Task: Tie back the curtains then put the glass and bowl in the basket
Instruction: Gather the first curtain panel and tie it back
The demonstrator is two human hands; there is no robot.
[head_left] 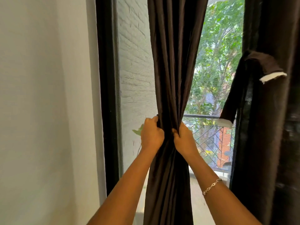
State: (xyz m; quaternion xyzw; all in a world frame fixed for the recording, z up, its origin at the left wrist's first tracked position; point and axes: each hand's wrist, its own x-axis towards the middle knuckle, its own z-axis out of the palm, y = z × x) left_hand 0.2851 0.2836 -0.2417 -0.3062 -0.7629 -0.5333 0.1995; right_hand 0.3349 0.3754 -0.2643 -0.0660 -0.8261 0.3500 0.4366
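Observation:
A dark brown curtain [173, 62] hangs in front of the window, gathered into a narrow bunch. My left hand [151, 134] grips the bunch from the left and my right hand [185, 138] grips it from the right, both at the same height. A second dark curtain [279, 127] hangs at the right edge. A dark tie-back strap [238, 85] with white ends drapes over it. No glass, bowl or basket is in view.
A white wall [45, 111] fills the left side. A black window frame [108, 95] stands beside it. Through the mesh screen I see a white brick wall [134, 62], a balcony railing [209, 140] and green trees [220, 46].

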